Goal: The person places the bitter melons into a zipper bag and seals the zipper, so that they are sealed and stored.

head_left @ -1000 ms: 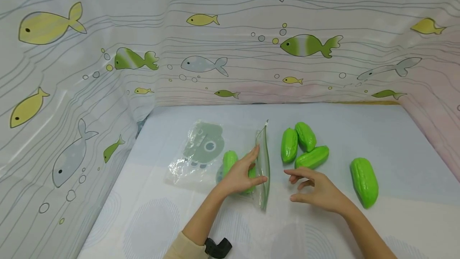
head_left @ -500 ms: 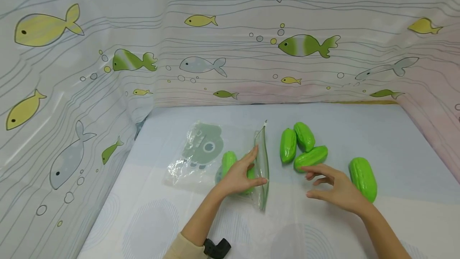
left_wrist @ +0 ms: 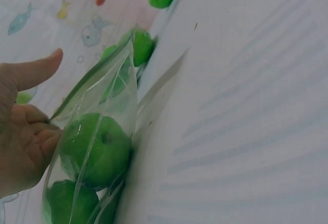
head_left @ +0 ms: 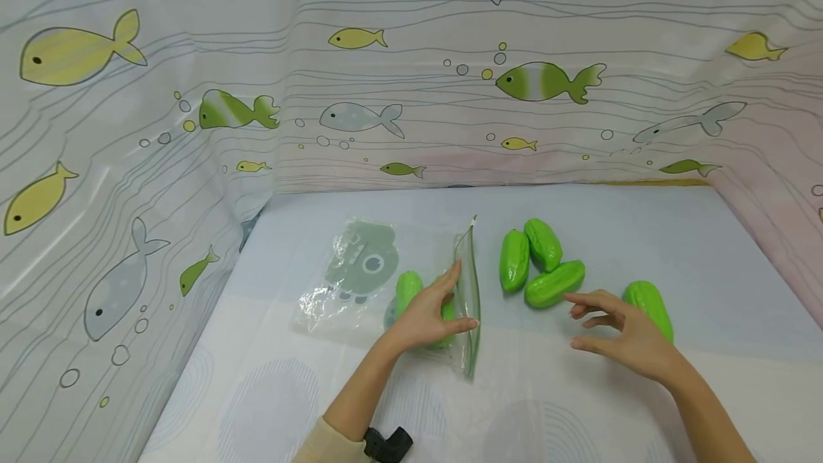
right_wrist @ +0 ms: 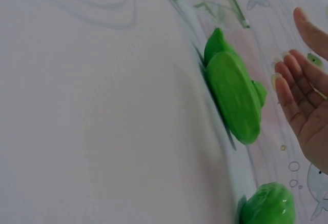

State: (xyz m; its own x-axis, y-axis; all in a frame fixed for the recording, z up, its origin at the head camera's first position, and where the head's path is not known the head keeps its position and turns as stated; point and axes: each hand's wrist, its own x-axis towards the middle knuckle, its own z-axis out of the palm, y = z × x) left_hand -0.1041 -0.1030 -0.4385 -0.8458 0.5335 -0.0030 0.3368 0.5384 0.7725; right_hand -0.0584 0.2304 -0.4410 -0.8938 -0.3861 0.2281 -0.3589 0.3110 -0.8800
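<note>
Touching mid-frame bag point(head_left: 373, 270) with left hand point(head_left: 426, 313) spread, right hand point(head_left: 622, 334) wide. Grip frame-right gourd point(head_left: 649, 305) mid-length; part-hidden, probably light, slick.

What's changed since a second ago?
The right hand has moved rightward, away from the bag, toward the lone green vegetable. Nothing was picked up or let go. The left hand stayed at the bag's mouth; the three clustered vegetables stayed put.

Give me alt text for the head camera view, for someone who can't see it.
A person's left hand rests at the mouth of a clear bag holding green items; the right hand, holding nothing, hovers near three clustered green vegetables and partly hides a fourth. Behind the pale tabletop hangs a fish-patterned backdrop.
</note>
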